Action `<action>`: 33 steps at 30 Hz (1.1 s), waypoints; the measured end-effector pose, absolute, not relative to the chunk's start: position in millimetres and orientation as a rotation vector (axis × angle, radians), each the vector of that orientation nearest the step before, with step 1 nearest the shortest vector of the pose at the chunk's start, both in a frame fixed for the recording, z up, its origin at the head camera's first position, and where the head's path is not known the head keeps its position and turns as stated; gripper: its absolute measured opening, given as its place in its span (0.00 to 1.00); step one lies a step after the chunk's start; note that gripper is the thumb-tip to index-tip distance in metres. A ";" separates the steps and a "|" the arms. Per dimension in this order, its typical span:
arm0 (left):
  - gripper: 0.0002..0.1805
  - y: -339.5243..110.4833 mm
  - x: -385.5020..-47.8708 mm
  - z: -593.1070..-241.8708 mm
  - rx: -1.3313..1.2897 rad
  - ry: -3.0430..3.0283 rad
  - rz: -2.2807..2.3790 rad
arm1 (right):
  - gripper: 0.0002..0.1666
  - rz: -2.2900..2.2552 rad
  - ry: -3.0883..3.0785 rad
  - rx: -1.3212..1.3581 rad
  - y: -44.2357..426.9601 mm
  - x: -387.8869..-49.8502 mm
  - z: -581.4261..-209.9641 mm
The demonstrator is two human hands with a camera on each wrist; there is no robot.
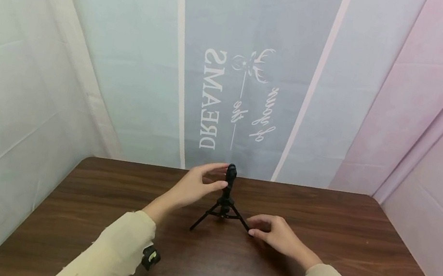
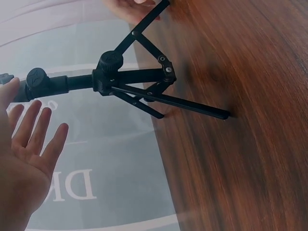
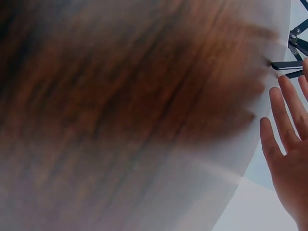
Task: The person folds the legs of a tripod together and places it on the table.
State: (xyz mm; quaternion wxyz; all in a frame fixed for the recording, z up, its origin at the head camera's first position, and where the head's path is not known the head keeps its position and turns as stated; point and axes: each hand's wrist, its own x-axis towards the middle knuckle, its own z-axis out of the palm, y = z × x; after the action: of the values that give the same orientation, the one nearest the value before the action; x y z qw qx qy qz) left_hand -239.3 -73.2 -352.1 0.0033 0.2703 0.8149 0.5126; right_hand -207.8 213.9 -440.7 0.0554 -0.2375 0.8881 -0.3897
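Two bare hands, a left hand (image 1: 191, 184) and a right hand (image 1: 277, 235), meet at one black tripod with a slim round post and flat jointed legs (image 1: 225, 202). It stands on a dark brown wood-grain table (image 1: 107, 187), near the middle of the far edge, in front of a pale blue printed cloth (image 1: 260, 12).

The left hand has its thumb and forefinger curved lightly about the upper end of the post, with the other fingers spread loose below it in the left wrist view. How firmly it grips, I cannot tell. The right hand pinches the foot of the right leg (image 1: 240, 217) between thumb and fingertips, the remaining fingers reaching out slack.

My reading is that the upper hold steadies the tall, narrow stand against tipping, while the low one governs how the leg sits; a leg is easiest to guide from its far end, where the leverage is best. The splayed legs presumably give the post its broad footing.

The long axis runs close to vertical, head end up and feet down. In the head view the left leg (image 1: 202, 219) slants down toward the left sleeve (image 1: 111, 246), and the right leg slants toward the right hand. The left wrist view shows the tripod sideways: its post points left, its legs fan out rightward, and a black ribbed knob (image 2: 111, 61) sits beside the collar where they join.
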 end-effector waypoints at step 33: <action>0.20 -48.7 -244.1 -353.4 0.763 2.580 1.629 | 0.13 -1.109 2.656 -0.825 205.7 -217.4 -445.7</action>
State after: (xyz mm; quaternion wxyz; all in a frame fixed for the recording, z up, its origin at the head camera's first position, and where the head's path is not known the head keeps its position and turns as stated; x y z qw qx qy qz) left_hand -244.1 -48.7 -353.4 -0.0016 0.2426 0.8203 0.5179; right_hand -217.4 205.7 -445.7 0.0736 -0.2747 0.8847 -0.3692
